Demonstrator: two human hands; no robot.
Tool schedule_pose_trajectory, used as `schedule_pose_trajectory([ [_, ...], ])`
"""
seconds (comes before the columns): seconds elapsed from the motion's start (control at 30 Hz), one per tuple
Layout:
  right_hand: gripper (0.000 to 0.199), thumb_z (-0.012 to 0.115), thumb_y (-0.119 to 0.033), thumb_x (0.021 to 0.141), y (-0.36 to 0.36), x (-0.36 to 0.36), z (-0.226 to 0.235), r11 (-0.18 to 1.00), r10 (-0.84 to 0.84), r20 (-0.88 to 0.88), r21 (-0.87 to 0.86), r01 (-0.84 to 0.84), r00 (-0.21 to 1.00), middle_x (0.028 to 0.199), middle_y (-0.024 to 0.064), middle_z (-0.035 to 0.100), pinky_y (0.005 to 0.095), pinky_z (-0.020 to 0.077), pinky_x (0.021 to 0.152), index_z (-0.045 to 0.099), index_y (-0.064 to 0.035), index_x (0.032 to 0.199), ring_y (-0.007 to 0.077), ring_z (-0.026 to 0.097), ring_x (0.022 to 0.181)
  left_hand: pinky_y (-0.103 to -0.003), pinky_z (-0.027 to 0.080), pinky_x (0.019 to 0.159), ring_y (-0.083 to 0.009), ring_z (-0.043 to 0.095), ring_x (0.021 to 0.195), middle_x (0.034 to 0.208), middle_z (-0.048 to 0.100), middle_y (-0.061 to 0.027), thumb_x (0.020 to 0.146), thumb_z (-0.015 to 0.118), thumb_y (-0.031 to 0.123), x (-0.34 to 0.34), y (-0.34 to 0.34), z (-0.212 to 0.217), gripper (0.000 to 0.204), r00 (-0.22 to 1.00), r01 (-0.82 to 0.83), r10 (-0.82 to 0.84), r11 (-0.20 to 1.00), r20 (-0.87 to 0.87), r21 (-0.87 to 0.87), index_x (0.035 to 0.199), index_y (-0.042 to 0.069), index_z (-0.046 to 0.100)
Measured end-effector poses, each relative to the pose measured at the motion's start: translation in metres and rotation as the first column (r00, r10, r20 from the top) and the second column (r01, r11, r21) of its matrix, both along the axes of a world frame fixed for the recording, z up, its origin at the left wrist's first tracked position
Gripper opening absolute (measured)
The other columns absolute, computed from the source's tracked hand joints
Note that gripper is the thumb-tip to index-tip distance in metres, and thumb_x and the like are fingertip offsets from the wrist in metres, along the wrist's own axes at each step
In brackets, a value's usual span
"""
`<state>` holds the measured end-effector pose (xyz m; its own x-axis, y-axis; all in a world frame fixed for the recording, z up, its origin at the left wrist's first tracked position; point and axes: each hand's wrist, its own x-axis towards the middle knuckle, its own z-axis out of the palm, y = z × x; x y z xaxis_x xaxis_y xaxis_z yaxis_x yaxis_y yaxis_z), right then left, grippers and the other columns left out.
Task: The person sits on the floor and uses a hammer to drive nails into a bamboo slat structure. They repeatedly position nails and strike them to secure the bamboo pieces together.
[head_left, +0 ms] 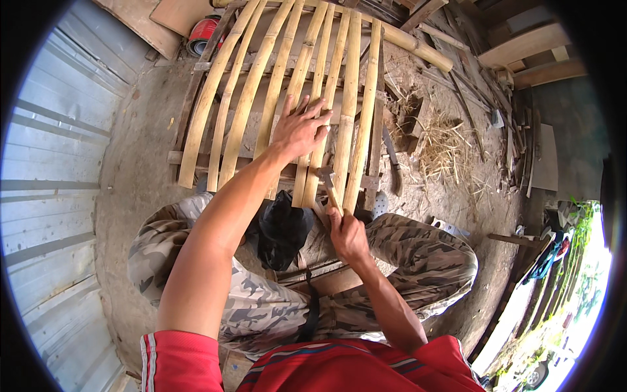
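Seen from the head camera, looking down at a person in camouflage trousers (418, 261) and a red shirt (339, 369), on a dirt floor (130, 176).

Left hand (299, 127): flat on the bamboo slats (287, 98), fingers spread, palm down. Its grip is open, pressing rather than holding; it rests across two or three of the middle slats.

Right hand (346, 234): grip closed around the wooden handle of a hammer (328, 185). The handle rises from the fist toward the slats; the metal head sits right at the near end of one slat, though contact is hard to judge from this angle.

The slats are pale yellow split bamboo, laid side by side and fanning away from the person, resting on darker wooden crosspieces (196, 157) beneath. Near ends of the slats lie just above the person's knees.

A dark cap or cloth (282, 228) lies between the knees, just below the slat ends.

To the right of the slats: a long blade (392, 157) lying on the ground, a heap of bamboo shavings (444, 144), and stacked timber offcuts (522, 46) farther off. A round bamboo pole (418, 46) lies across the far right corner of the frame.

Top left: a red roll-shaped object (202, 32) beside flat boards (144, 19). Corrugated metal sheeting (59, 163) runs along the left edge.
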<state>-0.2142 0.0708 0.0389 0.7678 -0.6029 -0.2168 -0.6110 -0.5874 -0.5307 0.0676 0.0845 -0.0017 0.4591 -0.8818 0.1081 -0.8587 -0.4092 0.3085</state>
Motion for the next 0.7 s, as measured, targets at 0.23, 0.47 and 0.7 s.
schedule_pose_trajectory([
  [0.23,0.053,0.048,-0.044,0.108,0.0,0.017,0.07,0.948,-0.131,0.218,0.313,0.058,0.967,0.066,0.0278,0.059,0.0491,0.0471,0.057,0.057,0.005,0.09,0.051,0.063,0.066,-0.056,0.003,0.127,-0.0312,0.032,0.152,0.164,0.037,0.0019,0.105,0.043,0.046,0.003,0.007,-0.008,0.046,0.999,-0.026,0.028,0.999,0.044,-0.043,0.146,0.03,0.056],
  [0.47,0.054,0.051,-0.045,0.106,0.001,0.0,0.01,0.979,-0.071,-0.01,0.192,0.072,0.997,0.076,0.0345,0.062,0.0584,0.0483,0.066,0.061,0.0064,0.091,0.0538,0.065,0.08,-0.057,-0.001,0.127,-0.0304,0.027,0.154,0.166,0.032,0.0042,0.105,0.041,0.05,0.002,0.003,0.007,0.048,1.0,0.0,0.0,1.0,-0.007,0.018,0.148,0.033,0.053],
  [0.7,0.066,0.051,-0.061,0.102,-0.02,-0.021,0.085,0.914,-0.166,-0.221,0.331,0.234,0.961,0.07,0.0204,0.066,0.0454,0.0522,0.066,0.065,0.0025,0.091,0.0325,0.071,0.071,-0.053,0.009,0.128,-0.0306,0.032,0.152,0.162,0.04,-0.0003,0.101,0.053,0.044,-0.001,0.015,0.006,0.048,0.999,-0.033,0.033,0.999,0.025,-0.035,0.145,0.027,0.058],
])
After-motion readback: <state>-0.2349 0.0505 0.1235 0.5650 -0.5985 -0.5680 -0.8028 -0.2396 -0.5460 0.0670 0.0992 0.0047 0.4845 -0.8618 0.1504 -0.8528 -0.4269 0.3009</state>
